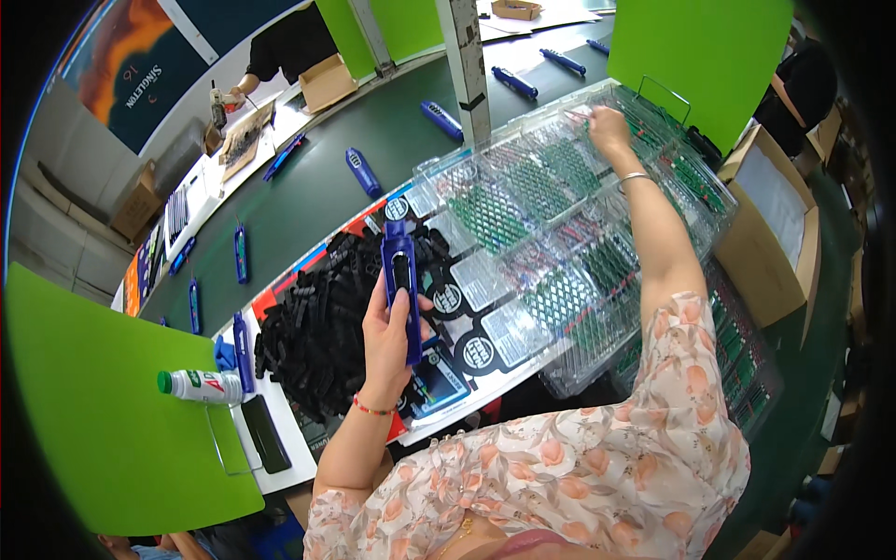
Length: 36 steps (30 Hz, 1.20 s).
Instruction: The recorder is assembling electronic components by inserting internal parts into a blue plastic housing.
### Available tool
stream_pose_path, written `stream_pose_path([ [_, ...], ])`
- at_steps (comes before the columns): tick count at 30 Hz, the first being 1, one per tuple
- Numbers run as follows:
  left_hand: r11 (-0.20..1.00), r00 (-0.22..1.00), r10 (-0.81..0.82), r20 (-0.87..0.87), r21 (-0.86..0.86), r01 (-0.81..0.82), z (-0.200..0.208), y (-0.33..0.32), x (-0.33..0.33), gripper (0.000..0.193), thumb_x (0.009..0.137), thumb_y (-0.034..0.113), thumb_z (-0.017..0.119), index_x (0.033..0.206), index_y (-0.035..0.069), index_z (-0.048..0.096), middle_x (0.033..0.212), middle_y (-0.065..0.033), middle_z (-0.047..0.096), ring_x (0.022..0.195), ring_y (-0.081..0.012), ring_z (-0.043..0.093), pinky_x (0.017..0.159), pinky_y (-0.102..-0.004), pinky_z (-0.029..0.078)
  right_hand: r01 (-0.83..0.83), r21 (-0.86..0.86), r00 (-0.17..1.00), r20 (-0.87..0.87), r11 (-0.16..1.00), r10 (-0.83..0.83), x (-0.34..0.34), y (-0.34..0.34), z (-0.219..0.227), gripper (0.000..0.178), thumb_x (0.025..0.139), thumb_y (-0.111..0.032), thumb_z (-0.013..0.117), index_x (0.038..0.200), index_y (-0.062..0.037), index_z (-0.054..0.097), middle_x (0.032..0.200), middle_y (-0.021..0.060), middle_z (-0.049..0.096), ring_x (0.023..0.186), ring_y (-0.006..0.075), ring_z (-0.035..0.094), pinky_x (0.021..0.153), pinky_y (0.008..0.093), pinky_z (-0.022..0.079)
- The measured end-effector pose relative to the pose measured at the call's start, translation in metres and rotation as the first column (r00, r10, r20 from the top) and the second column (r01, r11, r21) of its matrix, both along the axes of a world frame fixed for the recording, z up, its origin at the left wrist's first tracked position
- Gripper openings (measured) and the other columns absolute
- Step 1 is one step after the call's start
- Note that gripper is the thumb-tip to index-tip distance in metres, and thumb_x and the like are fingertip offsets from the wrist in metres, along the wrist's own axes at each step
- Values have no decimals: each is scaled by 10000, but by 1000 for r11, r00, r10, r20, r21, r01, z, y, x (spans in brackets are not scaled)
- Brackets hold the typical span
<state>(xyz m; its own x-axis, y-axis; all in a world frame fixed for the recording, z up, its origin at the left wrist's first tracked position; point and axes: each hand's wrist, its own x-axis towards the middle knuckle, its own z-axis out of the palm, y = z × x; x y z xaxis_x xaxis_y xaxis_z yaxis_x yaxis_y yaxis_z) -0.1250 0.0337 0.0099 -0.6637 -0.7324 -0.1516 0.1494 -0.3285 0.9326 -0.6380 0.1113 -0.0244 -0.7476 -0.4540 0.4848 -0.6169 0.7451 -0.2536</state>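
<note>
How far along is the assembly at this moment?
Done: several blue housings already lie along the dark belt. In hand: the left hand holds a blue housing upright, while the right hand reaches into a clear tray of green circuit boards. Left: a large pile of black parts and many boards remain.

A floral peach-and-white blouse, a red bead bracelet (373,409), a silver bangle (632,177).

Bright, even overhead light, with soft, faint shadows. White glare speckles the clear plastic trays (579,215). Fisheye distortion bends straight edges near the dark rim, and far corners look slightly soft.
</note>
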Motion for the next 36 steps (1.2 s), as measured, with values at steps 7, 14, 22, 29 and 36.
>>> stream_pose_path([
  [7,998,999,52,3,27,-52,-5,-8,2,495,1033,171,463,1503,126,313,871,-78,644,577,-100,551,520,-223,464,-8,202,999,-39,979,16,-19,-5,-21,120,832,-153,616,805,-105,724,954,146,700,892,344,687,779,435,556],
  [14,993,995,-34,-96,113,45,-5,-11,-4,482,1048,293,347,1494,112,324,880,-92,633,594,-112,539,549,-242,460,4,197,960,-277,980,51,4,-6,33,144,833,-147,607,861,-82,734,897,152,725,804,329,713,712,418,578],
  [22,952,965,-89,-248,262,156,-20,-12,6,522,1032,262,371,1532,176,250,955,-118,623,717,-157,577,629,-287,491,-372,-843,393,235,388,889,227,-25,105,470,853,-124,718,1290,-17,582,885,46,694,723,83,649,618,222,541],
  [29,962,946,-35,-322,246,120,-12,-3,17,525,1048,231,367,1548,173,220,1002,-130,616,770,-154,603,660,-299,539,-298,-857,67,421,421,905,356,-12,94,320,867,-71,707,1170,-6,627,906,79,709,757,91,680,615,196,533],
  [36,988,940,-61,-336,112,104,-7,-5,28,548,1051,274,361,1555,157,182,1022,-129,601,809,-156,592,686,-292,521,-354,-814,50,476,461,878,376,-16,81,310,866,-46,693,1159,16,612,898,96,723,794,107,705,578,174,496],
])
